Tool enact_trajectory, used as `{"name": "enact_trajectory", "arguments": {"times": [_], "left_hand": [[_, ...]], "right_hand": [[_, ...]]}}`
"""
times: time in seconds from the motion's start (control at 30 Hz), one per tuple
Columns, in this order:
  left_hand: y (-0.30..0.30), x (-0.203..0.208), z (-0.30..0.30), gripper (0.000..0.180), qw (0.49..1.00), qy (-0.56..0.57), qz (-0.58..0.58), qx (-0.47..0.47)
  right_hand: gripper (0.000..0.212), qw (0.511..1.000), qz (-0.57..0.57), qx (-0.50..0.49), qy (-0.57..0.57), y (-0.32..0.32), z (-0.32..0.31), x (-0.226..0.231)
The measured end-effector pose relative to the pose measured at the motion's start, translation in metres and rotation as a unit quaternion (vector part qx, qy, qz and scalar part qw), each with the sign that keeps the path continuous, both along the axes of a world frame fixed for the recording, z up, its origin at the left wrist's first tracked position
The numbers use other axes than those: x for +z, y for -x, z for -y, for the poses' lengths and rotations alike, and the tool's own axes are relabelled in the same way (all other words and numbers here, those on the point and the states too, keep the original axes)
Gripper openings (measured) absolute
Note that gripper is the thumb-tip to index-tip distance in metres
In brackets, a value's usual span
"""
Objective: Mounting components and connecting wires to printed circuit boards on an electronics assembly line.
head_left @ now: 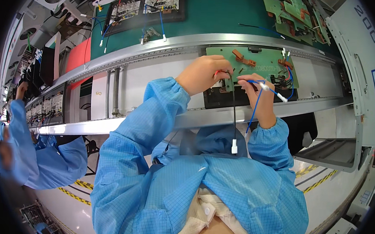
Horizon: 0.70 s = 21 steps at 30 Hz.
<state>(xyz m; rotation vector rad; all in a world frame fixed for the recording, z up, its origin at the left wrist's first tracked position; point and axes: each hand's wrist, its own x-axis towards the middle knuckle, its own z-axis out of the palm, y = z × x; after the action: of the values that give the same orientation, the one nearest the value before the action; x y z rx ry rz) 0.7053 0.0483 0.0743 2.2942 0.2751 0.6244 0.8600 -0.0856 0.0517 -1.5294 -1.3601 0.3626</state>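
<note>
My left hand [207, 73] is closed in a pinch over the left part of a green circuit board [265, 58]. Between its fingers is the end of a black wire [234, 113], with a short red piece beside it. The wire hangs past the near rail and ends in a white connector [234, 146]. Over the board's near right part, my right hand [260, 102] is closed around blue wires [257, 105] with white connectors [282, 97]. Brown parts [243, 59] stand on the board. A black carrier [216, 99] lies beneath it, partly hidden by my hands.
Metal rails [175, 43] run along the far and near sides of the line. On the green mat [215, 11] beyond are a black tray [178, 15] of parts, loose wires and stacked boards [294, 14]. A white machine [371, 68] stands right. A co-worker's blue sleeve [17, 119] is at left.
</note>
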Motion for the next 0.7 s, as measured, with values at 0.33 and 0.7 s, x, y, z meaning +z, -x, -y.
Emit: {"name": "enact_trajectory", "arguments": {"times": [0.33, 0.7], "left_hand": [[-0.021, 0.018, 0.013, 0.020, 0.995, 0.081, -0.035, 0.045], [-0.031, 0.024, 0.051, 0.017, 0.924, -0.346, -0.081, 0.143]], "right_hand": [[0.016, 0.996, 0.076, -0.037, 0.012, -0.003, -0.005, 0.009], [0.013, 0.993, 0.101, -0.051, -0.039, -0.009, -0.008, -0.001]]}}
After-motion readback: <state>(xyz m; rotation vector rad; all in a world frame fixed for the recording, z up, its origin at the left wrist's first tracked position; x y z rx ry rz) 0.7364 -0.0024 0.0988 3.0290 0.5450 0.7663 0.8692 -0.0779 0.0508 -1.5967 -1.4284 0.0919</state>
